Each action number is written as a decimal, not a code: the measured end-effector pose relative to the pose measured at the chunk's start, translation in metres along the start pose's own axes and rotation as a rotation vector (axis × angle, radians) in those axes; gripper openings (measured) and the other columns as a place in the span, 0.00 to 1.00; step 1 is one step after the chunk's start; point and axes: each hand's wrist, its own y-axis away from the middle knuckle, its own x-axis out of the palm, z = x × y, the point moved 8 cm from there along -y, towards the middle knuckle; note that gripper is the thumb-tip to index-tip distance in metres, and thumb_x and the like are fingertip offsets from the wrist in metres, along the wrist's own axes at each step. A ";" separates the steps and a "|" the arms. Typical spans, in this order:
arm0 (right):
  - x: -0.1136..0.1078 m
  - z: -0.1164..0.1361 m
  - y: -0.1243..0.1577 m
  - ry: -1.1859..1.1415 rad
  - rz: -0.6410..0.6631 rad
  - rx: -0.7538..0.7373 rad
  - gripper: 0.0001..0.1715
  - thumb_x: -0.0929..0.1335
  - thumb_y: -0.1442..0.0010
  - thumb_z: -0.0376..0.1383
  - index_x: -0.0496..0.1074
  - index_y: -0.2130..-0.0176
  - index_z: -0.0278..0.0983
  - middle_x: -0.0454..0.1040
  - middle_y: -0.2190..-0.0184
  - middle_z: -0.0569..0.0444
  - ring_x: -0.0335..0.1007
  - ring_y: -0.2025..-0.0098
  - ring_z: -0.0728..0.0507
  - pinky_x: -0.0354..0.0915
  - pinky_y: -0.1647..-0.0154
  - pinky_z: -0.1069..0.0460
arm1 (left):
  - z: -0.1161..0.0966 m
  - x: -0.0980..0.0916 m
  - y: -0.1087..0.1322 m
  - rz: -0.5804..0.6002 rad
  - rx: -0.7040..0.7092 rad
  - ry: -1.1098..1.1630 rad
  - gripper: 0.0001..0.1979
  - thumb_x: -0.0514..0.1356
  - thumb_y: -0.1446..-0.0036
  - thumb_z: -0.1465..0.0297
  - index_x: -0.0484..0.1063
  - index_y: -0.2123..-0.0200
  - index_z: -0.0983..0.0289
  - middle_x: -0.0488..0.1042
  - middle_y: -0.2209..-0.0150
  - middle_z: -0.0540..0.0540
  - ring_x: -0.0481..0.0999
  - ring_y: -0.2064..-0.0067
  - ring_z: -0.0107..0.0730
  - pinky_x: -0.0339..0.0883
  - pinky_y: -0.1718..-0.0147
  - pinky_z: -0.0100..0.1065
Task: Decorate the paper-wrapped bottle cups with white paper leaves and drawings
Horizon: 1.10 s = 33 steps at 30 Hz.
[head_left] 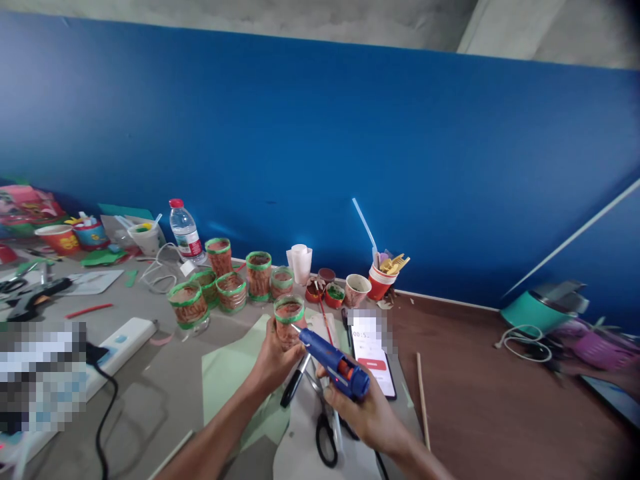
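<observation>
My left hand (273, 360) is closed round a small brown cup with a green rim band (289, 320), held just above the table. My right hand (357, 410) grips a blue glue gun (333, 363) whose nozzle touches the cup's side near the rim. Several similar brown cups with green bands (230, 283) stand in a cluster behind. Black-handled scissors (325, 433) lie under my right hand on white paper, beside a light green sheet (230, 373).
A phone (373, 357) lies right of the glue gun. A water bottle (185, 230), paper cups (357, 288) and a red cup of sticks (383, 277) line the blue wall. A power strip (117, 343) with a black cable lies left, a teal cooker (543, 310) far right.
</observation>
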 end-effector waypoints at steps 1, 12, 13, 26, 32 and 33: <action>0.001 -0.001 0.000 -0.001 0.009 0.000 0.21 0.71 0.46 0.49 0.69 0.61 0.36 0.62 0.74 0.58 0.53 0.76 0.52 0.59 0.76 0.56 | -0.001 0.001 0.001 0.014 0.000 0.006 0.25 0.66 0.53 0.64 0.63 0.52 0.63 0.73 0.52 0.61 0.72 0.48 0.44 0.62 0.46 0.42; -0.006 -0.004 0.002 0.128 -0.057 -0.128 0.15 0.71 0.45 0.44 0.71 0.62 0.37 0.71 0.66 0.50 0.66 0.70 0.47 0.67 0.70 0.54 | -0.002 0.007 0.002 0.099 -0.036 0.062 0.25 0.61 0.51 0.68 0.62 0.49 0.63 0.72 0.52 0.59 0.70 0.46 0.45 0.60 0.45 0.44; -0.006 -0.003 0.003 0.158 -0.070 -0.146 0.15 0.71 0.45 0.44 0.71 0.62 0.37 0.72 0.67 0.50 0.67 0.68 0.47 0.68 0.69 0.54 | -0.002 0.006 0.001 0.092 -0.034 0.051 0.24 0.61 0.51 0.68 0.62 0.49 0.63 0.72 0.52 0.58 0.70 0.46 0.44 0.60 0.45 0.44; -0.001 0.032 0.006 0.463 -0.121 -0.344 0.05 0.66 0.46 0.31 0.69 0.66 0.39 0.73 0.70 0.53 0.71 0.67 0.45 0.70 0.64 0.54 | -0.009 0.002 0.002 0.042 0.011 -0.192 0.19 0.60 0.53 0.71 0.63 0.55 0.64 0.71 0.57 0.56 0.71 0.55 0.40 0.64 0.51 0.42; 0.001 0.039 0.005 0.482 -0.104 -0.392 0.07 0.64 0.46 0.29 0.67 0.66 0.40 0.72 0.70 0.53 0.70 0.68 0.45 0.69 0.64 0.54 | -0.009 0.001 0.002 -0.001 0.001 -0.196 0.22 0.62 0.56 0.70 0.64 0.55 0.63 0.71 0.59 0.54 0.72 0.56 0.39 0.65 0.53 0.41; 0.001 0.038 0.004 0.485 -0.099 -0.389 0.07 0.64 0.46 0.29 0.67 0.66 0.40 0.72 0.70 0.53 0.70 0.67 0.45 0.68 0.64 0.54 | -0.008 0.000 0.002 -0.005 -0.007 -0.200 0.22 0.62 0.56 0.70 0.64 0.55 0.63 0.71 0.59 0.54 0.72 0.56 0.39 0.65 0.53 0.40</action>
